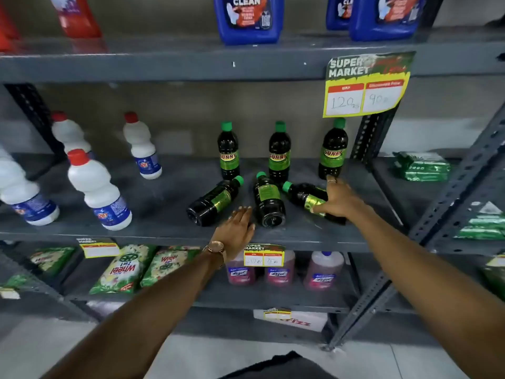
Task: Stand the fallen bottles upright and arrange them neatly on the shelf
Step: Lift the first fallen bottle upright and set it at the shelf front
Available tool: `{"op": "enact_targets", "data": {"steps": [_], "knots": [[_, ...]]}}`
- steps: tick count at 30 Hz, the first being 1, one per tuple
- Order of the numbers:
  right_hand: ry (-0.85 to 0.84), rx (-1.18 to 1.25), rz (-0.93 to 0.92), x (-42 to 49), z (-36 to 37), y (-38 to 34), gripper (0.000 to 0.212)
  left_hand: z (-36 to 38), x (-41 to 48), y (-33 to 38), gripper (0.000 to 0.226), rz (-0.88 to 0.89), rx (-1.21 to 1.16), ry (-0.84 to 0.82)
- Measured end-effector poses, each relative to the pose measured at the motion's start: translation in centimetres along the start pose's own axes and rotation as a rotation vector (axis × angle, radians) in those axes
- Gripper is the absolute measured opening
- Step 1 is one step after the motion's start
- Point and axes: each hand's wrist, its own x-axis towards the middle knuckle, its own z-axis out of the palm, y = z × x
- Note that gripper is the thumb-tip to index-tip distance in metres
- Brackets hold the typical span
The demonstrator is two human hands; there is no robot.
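R hand point(337, 199) wraps fallen bottle point(304, 195) by the standing trio point(278, 154) — L hand point(237, 228) open, empty; careless lift cld topple those.

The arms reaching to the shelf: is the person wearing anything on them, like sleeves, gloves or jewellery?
Both forearms are bare, with no sleeves or gloves. The left hand has a rose-gold round wristwatch at its wrist. The right hand wears a thin ring on one finger.

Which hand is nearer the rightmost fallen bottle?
Right. The right hand grips the rightmost fallen bottle; the left hand hovers between the other two.
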Motion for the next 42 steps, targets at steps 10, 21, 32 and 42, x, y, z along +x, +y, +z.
{"op": "enact_targets", "data": {"steps": [10, 21, 32, 42], "knots": [[-0.103, -0.073, 0.052, 2.1, 0.7, -0.5, 0.064, 0.9, 2.5, -0.9, 0.058, -0.019, -0.063, -0.021], [0.604, 0.942, 0.187, 3.7, 2.9, 1.1, 0.065, 2.6, 3.1, -1.9, 0.060, 0.006, -0.024, 0.020], [0.609, 0.972, 0.121, 3.2, 7.0, 4.1, 0.067, 2.8, 3.0, -1.6, 0.058, 0.051, 0.013, 0.136], [0.590, 0.987, 0.202, 3.9, 7.3, 3.2, 0.065, 2.6, 3.0, -1.5, 0.057, 0.042, 0.013, 0.122]]}}
